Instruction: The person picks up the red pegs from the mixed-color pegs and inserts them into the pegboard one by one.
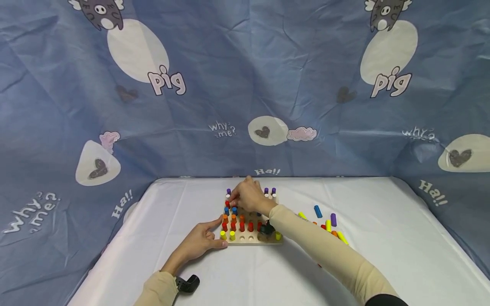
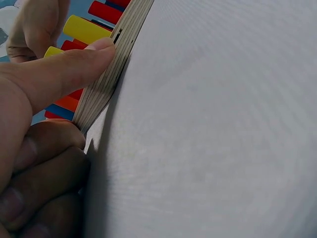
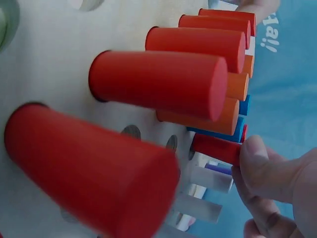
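A wooden pegboard (image 1: 250,244) stands on the white table with rows of coloured pegs. My left hand (image 1: 198,241) holds its near left corner, the thumb pressed on the front edge and the other fingers curled by the left side. Over the far left part of the board, my right hand (image 1: 250,196) pinches a red peg (image 3: 218,148) by its top. In the right wrist view that peg's lower end is at a hole, beside blue pegs and white pegs (image 3: 210,178). Yellow pegs (image 1: 232,235) stand in the front row, with red pegs (image 1: 242,227) behind them.
Loose pegs lie right of the board, among them a blue peg (image 1: 317,211), a purple peg (image 1: 333,219) and a yellow peg (image 1: 342,237). My right forearm (image 1: 325,246) passes over the table near them. A blue printed cloth (image 1: 214,102) hangs behind.
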Demonstrator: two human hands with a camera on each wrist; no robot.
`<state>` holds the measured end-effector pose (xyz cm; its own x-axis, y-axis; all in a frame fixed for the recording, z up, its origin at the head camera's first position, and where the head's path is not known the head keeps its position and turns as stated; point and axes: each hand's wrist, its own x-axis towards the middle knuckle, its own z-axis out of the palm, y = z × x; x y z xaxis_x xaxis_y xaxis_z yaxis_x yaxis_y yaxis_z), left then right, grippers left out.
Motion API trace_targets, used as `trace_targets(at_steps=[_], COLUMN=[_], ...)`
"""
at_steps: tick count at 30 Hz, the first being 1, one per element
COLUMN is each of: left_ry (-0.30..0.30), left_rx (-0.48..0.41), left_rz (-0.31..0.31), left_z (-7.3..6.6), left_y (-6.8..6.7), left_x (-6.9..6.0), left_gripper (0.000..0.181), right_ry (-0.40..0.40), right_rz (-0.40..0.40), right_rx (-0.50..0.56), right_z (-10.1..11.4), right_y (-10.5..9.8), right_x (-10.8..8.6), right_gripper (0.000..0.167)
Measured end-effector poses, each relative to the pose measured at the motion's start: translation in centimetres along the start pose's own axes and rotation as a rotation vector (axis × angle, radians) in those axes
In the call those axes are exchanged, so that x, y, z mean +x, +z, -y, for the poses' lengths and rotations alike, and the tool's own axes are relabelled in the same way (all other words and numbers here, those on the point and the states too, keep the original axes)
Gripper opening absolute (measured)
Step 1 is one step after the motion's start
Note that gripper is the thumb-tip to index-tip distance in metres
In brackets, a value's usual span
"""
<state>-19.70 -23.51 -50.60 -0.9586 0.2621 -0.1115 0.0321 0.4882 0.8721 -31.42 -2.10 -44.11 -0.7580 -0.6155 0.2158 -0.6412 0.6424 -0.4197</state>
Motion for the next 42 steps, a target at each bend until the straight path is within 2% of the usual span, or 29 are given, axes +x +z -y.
trace_targets(at_steps=[5,11,23,33,42], left_ry=[-0.005,-0.009,0.004,0.008,-0.008], left_rx=[0.001,0.015,-0.006,0.004,0.009], left_rz=[0.003,0.001,0.012,0.007,-0.001], left_z=[0.1,0.2,0.1,0.1,0.1], left_y=[0.1,0.2,0.2,0.1,0.1], left_x=[0.0,0.0,0.0,0.1,0.2], left_gripper=[0.094,0.095,0.095,0.094,0.094], right_ry=[0.0,0.045,0.057,0.077,0.025], right_rz=[-0.02,0.0,-0.061,-0.052,-0.088], right_rx=[-0.053,0.002,-0.001,-0.007,-0.028], right_z=[-0.1,-0.1,-0.8,-1.3,-1.3], right_y=[0.0,-0.3,0.3,0.0,0.0], right_x=[-0.2,-0.6,-0.7,-0.7,-0.7], right_gripper=[0.007,0.015,0.006,0.013,0.013])
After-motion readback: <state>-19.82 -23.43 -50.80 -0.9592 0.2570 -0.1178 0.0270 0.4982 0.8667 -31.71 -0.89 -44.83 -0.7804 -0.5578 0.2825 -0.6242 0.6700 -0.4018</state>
